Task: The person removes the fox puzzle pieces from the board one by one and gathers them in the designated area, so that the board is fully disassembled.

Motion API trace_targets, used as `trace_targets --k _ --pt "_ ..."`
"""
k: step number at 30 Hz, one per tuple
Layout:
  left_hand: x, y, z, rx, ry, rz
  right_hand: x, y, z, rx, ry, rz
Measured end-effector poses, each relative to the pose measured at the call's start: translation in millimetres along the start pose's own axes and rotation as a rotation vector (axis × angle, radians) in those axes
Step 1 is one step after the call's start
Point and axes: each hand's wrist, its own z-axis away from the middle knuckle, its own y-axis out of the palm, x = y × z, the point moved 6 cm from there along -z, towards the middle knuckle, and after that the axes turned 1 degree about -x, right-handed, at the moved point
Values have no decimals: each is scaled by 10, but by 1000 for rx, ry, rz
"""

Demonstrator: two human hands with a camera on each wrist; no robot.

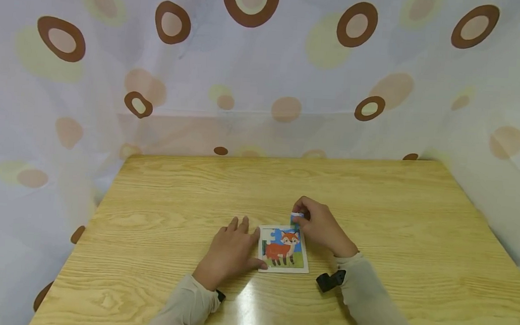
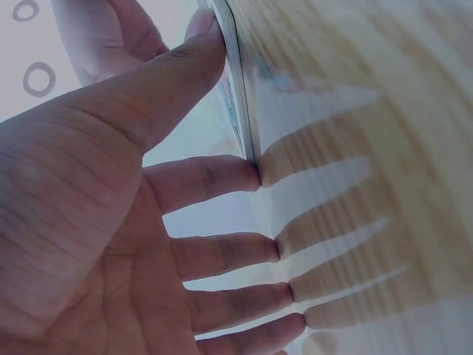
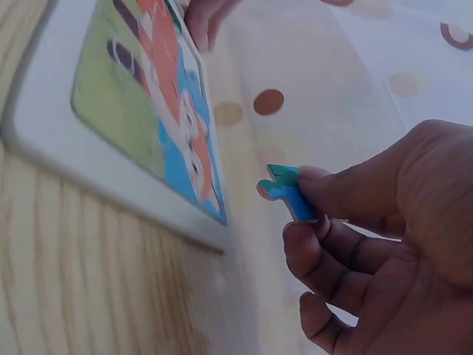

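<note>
A square jigsaw puzzle board (image 1: 285, 270) with a pale frame lies on the table, showing an orange fox on green grass under blue. Its upper left corner has a bare pale patch. My left hand (image 1: 231, 249) lies spread along the board's left side, thumb on the lower left corner and index fingertip at the edge. Above the board's upper right corner, my right hand (image 1: 322, 227) pinches a small blue and green puzzle piece (image 3: 290, 196) between thumb and fingers. In the right wrist view, the piece's rounded knob points toward the board.
The wood-grain table (image 1: 173, 192) extends around the board on all sides. Behind it and along the sides hangs a white curtain (image 1: 256, 82) with brown and beige ring shapes. A black strap device (image 1: 330, 280) sits at the right wrist.
</note>
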Motion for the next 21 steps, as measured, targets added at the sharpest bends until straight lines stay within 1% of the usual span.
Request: trace_targets --k 4,11,17,21 --pt "16 3 14 10 0 15 -121 -96 24 -31 1 14" --pt "10 -4 18 18 -2 14 -366 -237 22 -39 18 48" --pt "6 -10 25 10 -2 4 -502 -311 5 -14 60 71" --pt "-1 -16 25 5 1 1 -535 -337 3 16 95 75"
